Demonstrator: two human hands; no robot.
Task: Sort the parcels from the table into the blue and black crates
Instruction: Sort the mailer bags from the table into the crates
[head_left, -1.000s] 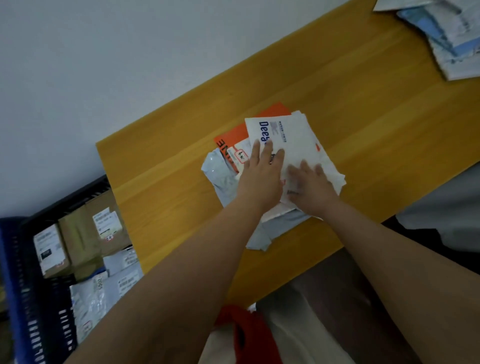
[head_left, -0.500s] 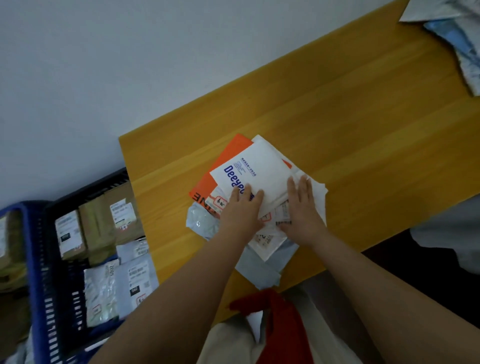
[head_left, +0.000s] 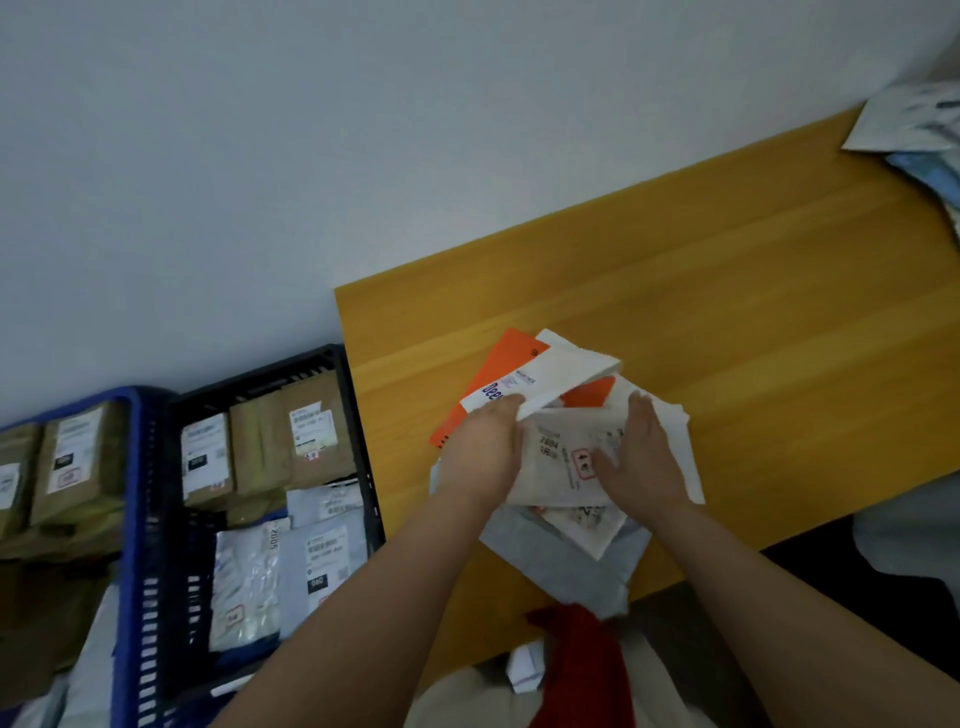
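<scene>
You have 2 crates, blue (head_left: 136, 519) and black (head_left: 358, 447). Your left hand (head_left: 485, 457) pinches the white parcel (head_left: 540, 384); your right hand (head_left: 647, 462) rests flat on the pile (head_left: 566, 467).

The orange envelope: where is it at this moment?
In the head view the orange envelope lies flat on the wooden table near its left end, at the far-left of the parcel pile, partly under the white mailer that the left hand lifts.

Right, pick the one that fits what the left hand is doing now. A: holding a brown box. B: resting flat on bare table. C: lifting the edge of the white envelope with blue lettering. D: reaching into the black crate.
C: the left hand grips the near edge of the white envelope with blue lettering and tilts it up off the pile of parcels.
</scene>
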